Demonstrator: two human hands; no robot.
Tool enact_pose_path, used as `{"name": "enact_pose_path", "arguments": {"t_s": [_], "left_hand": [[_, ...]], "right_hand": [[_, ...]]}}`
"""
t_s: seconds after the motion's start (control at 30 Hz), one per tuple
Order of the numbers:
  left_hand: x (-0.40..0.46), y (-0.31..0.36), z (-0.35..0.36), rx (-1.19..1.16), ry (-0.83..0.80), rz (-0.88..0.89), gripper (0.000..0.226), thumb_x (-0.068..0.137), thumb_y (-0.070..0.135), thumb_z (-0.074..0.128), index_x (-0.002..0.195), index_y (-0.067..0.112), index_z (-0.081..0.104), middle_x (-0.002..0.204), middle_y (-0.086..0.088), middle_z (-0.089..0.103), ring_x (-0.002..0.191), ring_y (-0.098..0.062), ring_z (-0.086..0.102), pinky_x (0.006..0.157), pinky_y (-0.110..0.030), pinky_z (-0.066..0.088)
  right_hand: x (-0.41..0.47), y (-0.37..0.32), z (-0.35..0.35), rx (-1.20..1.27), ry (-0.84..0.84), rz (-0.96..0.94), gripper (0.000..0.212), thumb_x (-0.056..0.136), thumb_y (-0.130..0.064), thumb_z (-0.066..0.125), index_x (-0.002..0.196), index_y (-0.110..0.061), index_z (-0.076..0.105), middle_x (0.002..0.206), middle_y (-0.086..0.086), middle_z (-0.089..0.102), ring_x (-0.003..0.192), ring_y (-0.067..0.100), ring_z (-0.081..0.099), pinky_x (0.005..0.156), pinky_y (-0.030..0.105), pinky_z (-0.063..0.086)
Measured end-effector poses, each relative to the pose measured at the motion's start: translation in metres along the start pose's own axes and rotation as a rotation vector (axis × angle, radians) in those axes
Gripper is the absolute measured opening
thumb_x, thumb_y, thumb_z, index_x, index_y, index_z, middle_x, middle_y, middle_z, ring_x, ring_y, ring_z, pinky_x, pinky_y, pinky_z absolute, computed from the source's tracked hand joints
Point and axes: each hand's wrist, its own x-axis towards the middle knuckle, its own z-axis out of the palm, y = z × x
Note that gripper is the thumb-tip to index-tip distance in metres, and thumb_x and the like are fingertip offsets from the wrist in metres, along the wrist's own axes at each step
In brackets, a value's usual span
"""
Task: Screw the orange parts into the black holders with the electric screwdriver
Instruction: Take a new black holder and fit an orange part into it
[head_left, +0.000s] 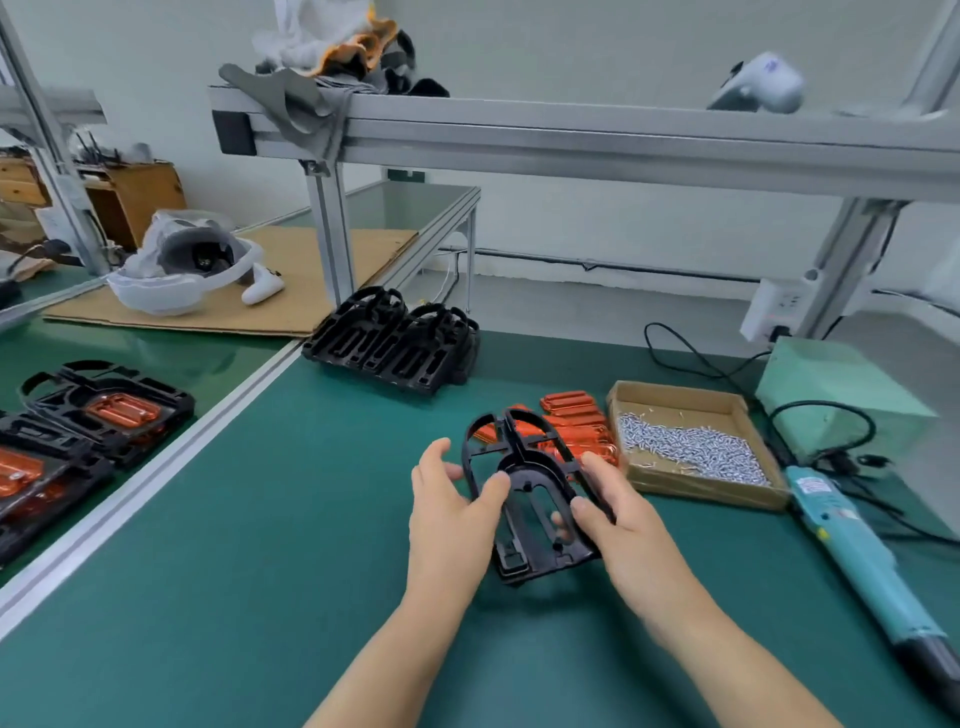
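Note:
I hold one empty black holder (524, 499) tilted above the green table (260, 545), in the middle of the view. My left hand (452, 514) grips its left edge, thumb on top. My right hand (613, 519) grips its right edge, fingers curled under it. Behind the holder lies a pile of orange parts (571, 421). The teal electric screwdriver (852, 551) lies on the table at the right, untouched. A cardboard box of small silver screws (691, 447) stands between the orange parts and the screwdriver.
A stack of empty black holders (389, 338) stands at the back of the table. Holders with orange parts fitted (104, 410) lie on the left table. Black cables (831, 441) and a green box (831, 389) sit at the right. An aluminium frame beam (571, 140) runs overhead.

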Motion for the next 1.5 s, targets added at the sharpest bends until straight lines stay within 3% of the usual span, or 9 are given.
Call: {"name": "enact_pose_path", "arguments": {"t_s": [0.1,0.2,0.3,0.63,0.73,0.83,0.97,1.2,1.5], "left_hand": [[0.002,0.003,0.008,0.003,-0.019,0.007,0.069,0.084,0.039,0.063,0.141,0.034,0.025,0.125,0.014,0.044,0.104,-0.016,0.055,0.093,-0.039,0.043],[0.002,0.005,0.016,0.087,-0.04,0.046,0.072,0.084,0.037,0.063,0.144,0.03,0.023,0.135,0.01,0.038,0.113,-0.019,0.051,0.098,-0.038,0.04],[-0.001,0.002,0.021,0.247,-0.021,0.102,0.074,0.085,0.036,0.062,0.146,0.028,0.021,0.142,0.005,0.034,0.118,-0.022,0.047,0.103,-0.041,0.037],[-0.001,-0.013,0.029,0.543,-0.006,0.194,0.048,0.089,0.038,0.053,0.135,0.034,0.04,0.13,0.009,0.045,0.116,-0.015,0.039,0.095,-0.028,0.023],[0.0,-0.015,0.03,0.556,0.011,0.217,0.047,0.088,0.04,0.053,0.133,0.036,0.042,0.129,0.011,0.046,0.114,-0.014,0.039,0.095,-0.027,0.025],[-0.001,-0.017,0.03,0.55,0.034,0.233,0.047,0.087,0.039,0.054,0.132,0.036,0.043,0.126,0.011,0.046,0.115,-0.012,0.038,0.093,-0.025,0.025],[-0.001,-0.017,0.03,0.524,0.05,0.221,0.049,0.086,0.04,0.057,0.133,0.034,0.044,0.122,0.012,0.046,0.116,-0.01,0.039,0.094,-0.022,0.024],[-0.003,-0.016,0.025,0.54,0.09,0.162,0.053,0.082,0.046,0.058,0.132,0.033,0.045,0.106,0.014,0.037,0.096,-0.011,0.037,0.093,-0.028,0.035],[-0.005,-0.017,0.022,0.685,0.124,0.186,0.042,0.077,0.055,0.053,0.109,0.029,0.046,0.102,0.014,0.039,0.101,-0.011,0.04,0.08,-0.024,0.022]], "right_hand": [[-0.002,0.004,-0.016,0.01,-0.066,0.022,0.045,0.101,-0.006,0.046,0.129,-0.04,0.043,0.121,-0.029,0.053,0.096,-0.004,0.066,0.087,0.014,0.048],[-0.001,0.011,-0.031,-0.127,-0.175,-0.005,0.05,0.101,-0.011,0.047,0.145,-0.031,0.035,0.14,-0.023,0.043,0.119,-0.017,0.043,0.101,0.006,0.031],[0.004,0.017,-0.043,-0.247,-0.28,-0.019,0.051,0.102,-0.015,0.047,0.148,-0.03,0.03,0.142,-0.025,0.035,0.126,-0.018,0.033,0.094,-0.005,0.022],[0.027,0.024,-0.057,-0.631,-0.399,-0.093,0.045,0.104,-0.026,0.042,0.147,-0.033,0.033,0.139,-0.012,0.04,0.134,0.012,0.031,0.115,0.033,0.02],[0.033,0.02,-0.055,-0.739,-0.345,-0.207,0.038,0.104,-0.03,0.042,0.142,-0.029,0.044,0.141,-0.016,0.043,0.13,0.008,0.03,0.107,0.031,0.02],[0.045,0.014,-0.052,-0.834,-0.136,-0.309,0.036,0.101,-0.035,0.045,0.136,-0.028,0.053,0.136,-0.013,0.05,0.124,0.009,0.036,0.102,0.03,0.02],[0.069,0.011,-0.046,-1.065,0.076,-0.375,0.039,0.099,-0.036,0.049,0.138,-0.03,0.049,0.137,-0.013,0.048,0.127,0.013,0.034,0.096,0.032,0.016],[0.094,0.015,-0.036,-1.276,0.123,-0.339,0.033,0.096,-0.034,0.054,0.129,-0.029,0.055,0.134,-0.008,0.054,0.126,0.019,0.038,0.097,0.038,0.016],[0.092,0.01,-0.043,-1.196,0.132,-0.33,0.021,0.096,-0.036,0.055,0.113,-0.032,0.066,0.118,-0.009,0.061,0.115,0.016,0.044,0.095,0.036,0.019]]}}
